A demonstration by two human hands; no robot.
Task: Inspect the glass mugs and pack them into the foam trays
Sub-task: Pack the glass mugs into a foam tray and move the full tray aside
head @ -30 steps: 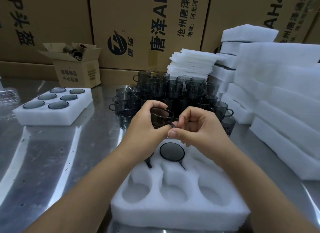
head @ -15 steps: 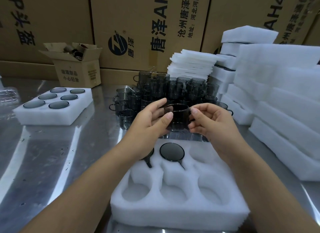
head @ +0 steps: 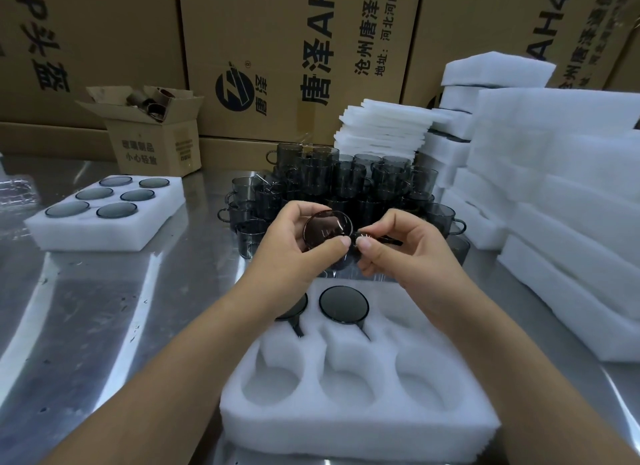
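1. Two hands gripped one smoked-glass mug; half a second earlier it sat upright between them, and it had since been tipped so its round mouth faced the camera.
2. Left hand clasped the mug's body; right hand pinched the handle, just right of the left thumb.
3. Glass appeared dark grey and translucent, with a brownish tint across the opening.
4. Foam tray below the hands held two mugs in its far pockets; the three near pockets were vacant.
5. Left of the hands, a second tray held six mugs.
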